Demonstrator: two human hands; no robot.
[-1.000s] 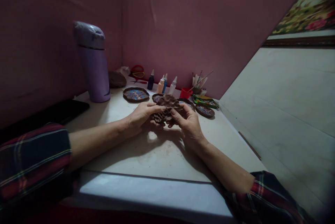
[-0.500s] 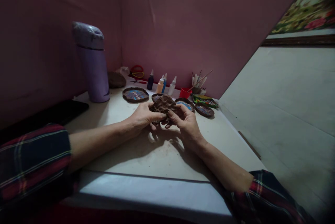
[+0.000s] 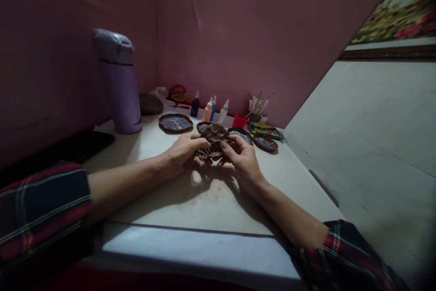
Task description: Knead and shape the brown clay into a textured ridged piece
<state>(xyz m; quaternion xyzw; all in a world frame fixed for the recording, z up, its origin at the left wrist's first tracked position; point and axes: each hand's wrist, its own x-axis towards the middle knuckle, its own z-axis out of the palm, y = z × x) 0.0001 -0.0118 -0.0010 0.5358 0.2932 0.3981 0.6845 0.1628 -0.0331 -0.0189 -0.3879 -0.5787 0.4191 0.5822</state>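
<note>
Both hands hold a flattened, dented piece of brown clay above the white table. My left hand grips its left side, thumb on top and fingers underneath. On the other side my right hand pinches the edge, its thumb pressed on the surface. Beyond the hands lie brown clay dishes painted inside: one at the left, a blue-painted one partly behind the right hand, and one at the right. Another dish is mostly hidden behind the clay piece.
A tall purple bottle stands at the left, with a dark flat object near it. A clay lump, scissors, small squeeze bottles, a red cup and a brush holder line the back by the wall.
My left thumb has shifted up and left on the clay, and more of its surface shows. The piece is still between both hands.
</note>
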